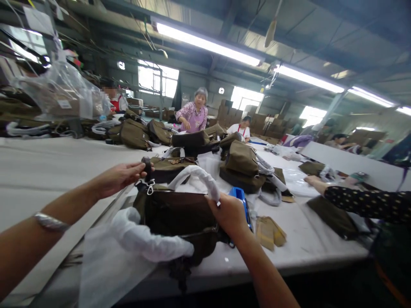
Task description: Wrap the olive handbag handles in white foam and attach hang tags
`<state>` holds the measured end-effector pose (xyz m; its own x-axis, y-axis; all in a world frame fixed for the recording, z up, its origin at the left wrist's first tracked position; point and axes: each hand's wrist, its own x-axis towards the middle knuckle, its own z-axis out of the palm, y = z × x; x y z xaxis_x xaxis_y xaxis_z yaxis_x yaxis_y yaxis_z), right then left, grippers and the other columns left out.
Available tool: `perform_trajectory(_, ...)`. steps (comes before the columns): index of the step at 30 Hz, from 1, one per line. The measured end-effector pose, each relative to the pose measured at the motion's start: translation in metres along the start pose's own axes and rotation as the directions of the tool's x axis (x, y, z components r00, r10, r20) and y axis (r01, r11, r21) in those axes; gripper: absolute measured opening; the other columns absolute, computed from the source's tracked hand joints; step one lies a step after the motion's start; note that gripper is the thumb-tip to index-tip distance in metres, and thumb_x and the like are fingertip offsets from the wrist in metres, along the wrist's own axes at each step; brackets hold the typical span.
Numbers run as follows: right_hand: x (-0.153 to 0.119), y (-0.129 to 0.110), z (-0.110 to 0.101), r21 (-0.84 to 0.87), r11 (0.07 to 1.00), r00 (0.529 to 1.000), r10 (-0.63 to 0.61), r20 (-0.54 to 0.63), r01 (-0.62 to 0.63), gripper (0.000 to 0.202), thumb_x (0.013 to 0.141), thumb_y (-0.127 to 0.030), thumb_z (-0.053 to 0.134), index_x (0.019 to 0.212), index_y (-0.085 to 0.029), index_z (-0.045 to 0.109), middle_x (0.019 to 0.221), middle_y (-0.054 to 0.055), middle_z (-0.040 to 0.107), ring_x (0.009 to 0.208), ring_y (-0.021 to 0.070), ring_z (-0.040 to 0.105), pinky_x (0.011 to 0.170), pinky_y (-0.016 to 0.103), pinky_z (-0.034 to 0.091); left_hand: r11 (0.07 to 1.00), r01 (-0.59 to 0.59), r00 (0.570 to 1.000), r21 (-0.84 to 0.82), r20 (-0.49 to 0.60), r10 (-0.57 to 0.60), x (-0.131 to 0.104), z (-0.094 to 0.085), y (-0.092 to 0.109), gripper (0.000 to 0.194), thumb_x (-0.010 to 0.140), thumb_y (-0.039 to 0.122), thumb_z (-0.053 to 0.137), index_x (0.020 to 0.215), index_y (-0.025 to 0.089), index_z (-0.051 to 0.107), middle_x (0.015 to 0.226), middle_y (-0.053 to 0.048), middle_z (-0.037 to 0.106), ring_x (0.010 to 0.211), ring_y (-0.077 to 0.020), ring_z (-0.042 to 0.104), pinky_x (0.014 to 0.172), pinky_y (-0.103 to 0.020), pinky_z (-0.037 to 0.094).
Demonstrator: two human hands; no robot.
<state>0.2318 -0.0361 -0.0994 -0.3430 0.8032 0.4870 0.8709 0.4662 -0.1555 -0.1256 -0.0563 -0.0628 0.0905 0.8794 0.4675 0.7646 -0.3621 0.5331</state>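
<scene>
An olive-brown handbag (180, 209) lies open on the table in front of me, its dark inside showing. White wrapping covers its two handles; one handle (150, 244) hangs over the near side, the other arches up behind the opening. My left hand (128, 175) pinches a dark strap (147, 169) above the bag's left end, beside a metal clasp (150, 187). At the right end my right hand (229, 214) is closed on the wrapped far handle (205, 179) near its base. A white sheet (112, 265) hangs under the bag's left side.
Behind the bag are piled more olive bags (242, 162). A blue object (238, 196) and tan paper pieces (269, 231) lie to the right. At the far right a person's hand (316, 183) reaches over the white table (308, 244). Several people work farther back.
</scene>
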Motion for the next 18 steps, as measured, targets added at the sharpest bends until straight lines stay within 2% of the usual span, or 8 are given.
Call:
perform_trajectory(3, 0.004, -0.002, -0.01, -0.115, 0.992, 0.998, 0.062, 0.023, -0.059, 0.035, 0.102, -0.046, 0.059, 0.087, -0.021, 0.076, 0.081, 0.009, 0.079, 0.074, 0.024, 0.076, 0.059, 0.03, 0.036, 0.994, 0.093, 0.995, 0.062, -0.026, -0.092, -0.003, 0.002, 0.011, 0.052, 0.106, 0.043, 0.041, 0.114, 0.002, 0.071, 0.076, -0.003, 0.077, 0.066, -0.0159, 0.071, 0.059, -0.02, 0.054)
perform_trajectory(5, 0.006, -0.005, -0.02, -0.212, 0.971, 0.991, 0.123, 0.053, -0.109, 0.042, 0.102, -0.052, 0.057, 0.084, -0.02, 0.077, 0.078, 0.012, 0.078, 0.072, 0.0271, 0.076, 0.058, 0.03, 0.037, 0.995, 0.061, 0.998, 0.075, -0.039, -0.059, -0.014, -0.001, 0.024, 0.05, 0.105, 0.045, 0.045, 0.113, 0.005, 0.073, 0.085, -0.004, 0.079, 0.073, -0.0171, 0.072, 0.066, -0.021, 0.055)
perform_trajectory(7, 0.007, -0.01, -0.031, -0.288, 0.944, 0.981, 0.185, 0.061, -0.16, 0.043, 0.103, -0.049, 0.056, 0.081, -0.019, 0.078, 0.077, 0.015, 0.078, 0.073, 0.0298, 0.076, 0.058, 0.032, 0.04, 0.997, -0.071, 0.991, -0.033, 0.115, 0.074, -0.028, -0.005, 0.037, 0.05, 0.106, 0.049, 0.043, 0.116, 0.012, 0.074, 0.104, -0.006, 0.081, 0.092, -0.0198, 0.074, 0.082, -0.025, 0.056)
perform_trajectory(10, 0.007, -0.023, -0.047, -0.121, 0.979, 0.97, 0.184, 0.158, -0.166, 0.046, 0.104, -0.045, 0.055, 0.073, -0.018, 0.076, 0.072, 0.012, 0.076, 0.068, 0.0258, 0.075, 0.058, 0.03, 0.044, 0.935, -0.218, 0.882, -0.278, 0.354, 0.311, -0.049, -0.001, 0.047, 0.055, 0.108, 0.057, 0.032, 0.136, 0.026, 0.068, 0.133, -0.005, 0.074, 0.123, -0.0243, 0.068, 0.105, -0.032, 0.051)
perform_trajectory(11, 0.007, -0.028, -0.05, 0.039, 0.989, 0.963, 0.13, 0.238, -0.144, 0.047, 0.105, -0.044, 0.053, 0.074, -0.018, 0.075, 0.07, 0.009, 0.076, 0.066, 0.0221, 0.074, 0.058, 0.028, 0.046, 0.917, -0.252, 0.863, -0.308, 0.358, 0.357, -0.055, 0.005, 0.047, 0.055, 0.107, 0.058, 0.032, 0.142, 0.029, 0.063, 0.138, -0.005, 0.071, 0.129, -0.0249, 0.065, 0.11, -0.034, 0.048)
perform_trajectory(14, 0.011, -0.045, -0.049, 0.437, 0.899, 0.91, -0.155, 0.386, -0.032, 0.031, 0.106, -0.024, 0.05, 0.09, -0.018, 0.077, 0.08, 0.002, 0.079, 0.073, 0.014, 0.074, 0.069, 0.021, 0.052, 0.89, -0.378, 0.866, -0.256, 0.243, 0.438, -0.069, 0.033, 0.043, 0.055, 0.102, 0.05, 0.051, 0.153, 0.028, 0.049, 0.135, -0.006, 0.073, 0.129, -0.0254, 0.065, 0.118, -0.039, 0.041)
perform_trajectory(16, 0.017, -0.056, -0.039, 0.483, 0.871, 0.845, -0.323, 0.425, 0.09, 0.028, 0.1, -0.009, 0.052, 0.102, -0.019, 0.078, 0.096, 0.001, 0.081, 0.089, 0.0139, 0.075, 0.081, 0.02, 0.053, 0.876, -0.457, 0.87, -0.154, 0.126, 0.476, -0.074, 0.056, 0.041, 0.055, 0.096, 0.037, 0.06, 0.148, 0.024, 0.051, 0.121, -0.007, 0.078, 0.111, -0.0248, 0.073, 0.108, -0.039, 0.048)
perform_trajectory(18, 0.026, -0.069, -0.025, 0.486, 0.852, 0.737, -0.454, 0.501, 0.195, 0.032, 0.096, -0.002, 0.056, 0.104, -0.021, 0.08, 0.102, 0.0, 0.081, 0.096, 0.0137, 0.074, 0.085, 0.019, 0.053, 0.856, -0.503, 0.863, -0.119, -0.019, 0.504, -0.076, 0.077, 0.042, 0.036, 0.095, 0.029, 0.056, 0.13, 0.02, 0.063, 0.103, -0.008, 0.08, 0.09, -0.0233, 0.076, 0.085, -0.035, 0.054)
